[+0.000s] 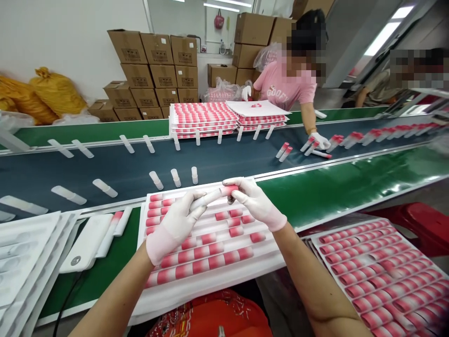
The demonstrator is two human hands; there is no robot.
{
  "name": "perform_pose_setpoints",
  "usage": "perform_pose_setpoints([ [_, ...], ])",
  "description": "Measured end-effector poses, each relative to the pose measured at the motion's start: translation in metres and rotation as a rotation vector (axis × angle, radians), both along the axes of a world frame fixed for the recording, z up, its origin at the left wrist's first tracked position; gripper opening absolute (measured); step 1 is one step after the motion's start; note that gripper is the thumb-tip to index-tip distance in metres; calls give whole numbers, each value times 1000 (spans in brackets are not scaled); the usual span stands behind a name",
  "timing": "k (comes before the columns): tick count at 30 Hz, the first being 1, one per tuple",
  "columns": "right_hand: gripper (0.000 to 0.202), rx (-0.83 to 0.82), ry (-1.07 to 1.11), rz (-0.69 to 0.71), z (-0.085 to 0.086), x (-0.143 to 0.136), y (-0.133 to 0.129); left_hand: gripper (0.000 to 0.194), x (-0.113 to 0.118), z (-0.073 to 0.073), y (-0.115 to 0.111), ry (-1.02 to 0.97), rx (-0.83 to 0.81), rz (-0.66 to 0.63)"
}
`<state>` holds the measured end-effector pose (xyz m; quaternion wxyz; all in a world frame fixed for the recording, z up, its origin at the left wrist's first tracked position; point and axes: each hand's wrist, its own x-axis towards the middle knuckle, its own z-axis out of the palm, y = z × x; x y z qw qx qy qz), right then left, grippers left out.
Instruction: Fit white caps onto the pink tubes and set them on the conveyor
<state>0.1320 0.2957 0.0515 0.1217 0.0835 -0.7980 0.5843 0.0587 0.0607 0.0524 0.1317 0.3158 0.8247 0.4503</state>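
Note:
Both my hands wear white gloves and meet over a white tray (pixel 210 281) half filled with pink caps. My left hand (pixel 177 224) grips a white tube (pixel 206 199) by its body. My right hand (pixel 254 203) pinches the pink cap (pixel 229 190) on that tube's end. The tube lies roughly level, just above the tray's far edge. Rows of pink-and-white capped tubes (pixel 203 260) lie in the tray's near slots, and loose pink caps (pixel 233 222) sit in its middle rows.
A dark conveyor belt (pixel 122 168) carries white tubes (pixel 175 178) and capped pink ones (pixel 286 150). A person in a pink shirt (pixel 287 89) works opposite, beside stacked full trays (pixel 205 119). Another full tray (pixel 386 271) lies at my right; empty white trays (pixel 24 252) at my left.

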Motion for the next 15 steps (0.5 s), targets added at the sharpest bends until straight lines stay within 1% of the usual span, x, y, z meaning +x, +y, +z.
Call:
perform_pose_setpoints([
  [3,22,70,75,30,4,4,0,29,-1,2,-2,-42,-70,-26],
  [5,21,85,94,52,5,3,-3,35,-3,4,-5,-162,-87,-57],
  [6,22,74,67,54,5,2,-6,37,-4,5,-6,-241,-87,-79],
  [8,28,15,-52,52,3,-1,-15,40,-5,5,-7,-363,-70,-116],
  [9,30,-30,-116,50,1,-3,-20,40,-5,4,-8,-382,-60,-120],
  [11,30,-139,-213,40,-5,-7,-33,37,-5,1,-8,-353,-33,-87],
  [13,28,-256,-260,21,-10,-9,-45,32,-3,-2,-6,-340,11,-46],
  [15,24,-349,-283,1,-12,-9,-54,31,-2,-4,-3,-422,52,-63],
])
